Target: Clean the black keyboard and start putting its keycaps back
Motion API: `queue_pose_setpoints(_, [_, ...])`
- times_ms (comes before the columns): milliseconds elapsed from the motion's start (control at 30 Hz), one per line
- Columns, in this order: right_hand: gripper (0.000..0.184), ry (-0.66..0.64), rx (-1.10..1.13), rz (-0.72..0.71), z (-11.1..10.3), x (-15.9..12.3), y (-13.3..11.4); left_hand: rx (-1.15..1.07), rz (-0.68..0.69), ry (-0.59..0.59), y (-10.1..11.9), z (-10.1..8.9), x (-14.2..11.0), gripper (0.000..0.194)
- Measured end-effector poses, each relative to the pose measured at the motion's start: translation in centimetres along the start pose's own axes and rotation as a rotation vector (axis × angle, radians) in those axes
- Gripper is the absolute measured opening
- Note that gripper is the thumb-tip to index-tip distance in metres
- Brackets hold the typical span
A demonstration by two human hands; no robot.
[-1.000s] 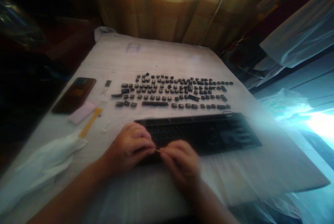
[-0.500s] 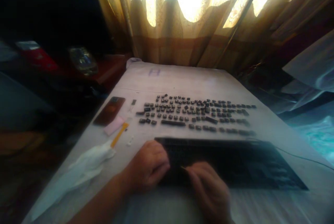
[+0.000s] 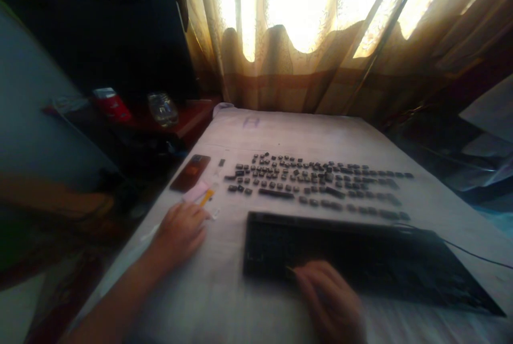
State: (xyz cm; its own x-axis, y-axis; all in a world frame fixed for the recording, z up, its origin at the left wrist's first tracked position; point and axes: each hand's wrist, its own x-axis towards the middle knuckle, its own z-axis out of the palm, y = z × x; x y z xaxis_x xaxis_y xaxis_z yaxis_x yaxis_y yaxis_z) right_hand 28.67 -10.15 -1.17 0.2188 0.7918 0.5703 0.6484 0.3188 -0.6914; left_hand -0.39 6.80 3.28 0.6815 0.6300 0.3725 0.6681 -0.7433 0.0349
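Note:
A black keyboard base (image 3: 360,258), stripped of its keycaps, lies on the white-covered table in front of me. My right hand (image 3: 331,296) is over its lower left part, fingers pinched on a thin yellowish stick (image 3: 290,269) whose tip points left. My left hand (image 3: 182,232) lies off the keyboard to the left, its fingers loosely extended beside a yellow strip (image 3: 207,197), a pink paper (image 3: 195,192) and a small white piece (image 3: 215,214). Nothing shows in that hand, though its underside is hidden. Partly behind the left forearm is a white cloth (image 3: 138,242).
Loose black keycaps (image 3: 296,173) lie in rows beyond the keyboard. A phone (image 3: 190,173) rests at the left edge. A cable (image 3: 473,254) runs right. On a side table stand a red can (image 3: 111,106) and a glass jar (image 3: 163,110), near a dark screen (image 3: 132,39).
My left hand has moved left, from the keyboard's edge to the pink paper and yellow strip. My right hand still pinches the stick over the keyboard. The view has shifted left.

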Motion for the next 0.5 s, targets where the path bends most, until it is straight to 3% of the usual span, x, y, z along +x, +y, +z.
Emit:
queue_pose_setpoints(200, [0.012, -0.026, 0.032, -0.048, -0.3, 0.3, -0.2, -0.117, -0.078, -0.081, -0.3, 1.6, 2.1, 0.014])
queue_pose_setpoints(333, [0.014, -0.008, 0.041, -0.061, -0.7, 0.9, -0.3, -0.193, -0.109, -0.061, 0.5, 0.8, 2.8, 0.014])
queue_pose_setpoints(400, [0.017, 0.004, 0.057, -0.071, -0.6, 1.0, -0.3, -0.317, -0.181, -0.044, 1.9, 0.0, 2.9, 0.018])
queue_pose_setpoints(500, [0.018, 0.045, 0.097, -0.046, -0.2, 1.0, -0.6, -0.786, -0.467, -0.037, 5.4, -0.6, 3.0, 0.022])
